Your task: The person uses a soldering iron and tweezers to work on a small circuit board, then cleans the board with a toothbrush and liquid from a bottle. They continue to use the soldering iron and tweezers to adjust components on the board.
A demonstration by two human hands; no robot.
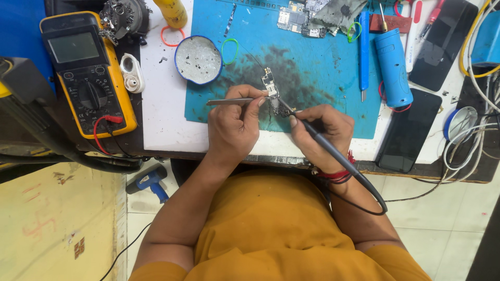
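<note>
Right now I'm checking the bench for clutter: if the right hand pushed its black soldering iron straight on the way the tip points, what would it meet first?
The right hand aims the black corded soldering iron up-left, so it would first meet the small green circuit board at its tip, which it already seems to touch, though depth is unclear.

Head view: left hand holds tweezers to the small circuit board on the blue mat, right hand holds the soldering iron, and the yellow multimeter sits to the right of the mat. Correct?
Not quite. The head view shows the yellow multimeter to the left of the blue mat, not the right. The rest stands: the left hand holds tweezers to the small circuit board, and the right hand holds the soldering iron.
</note>
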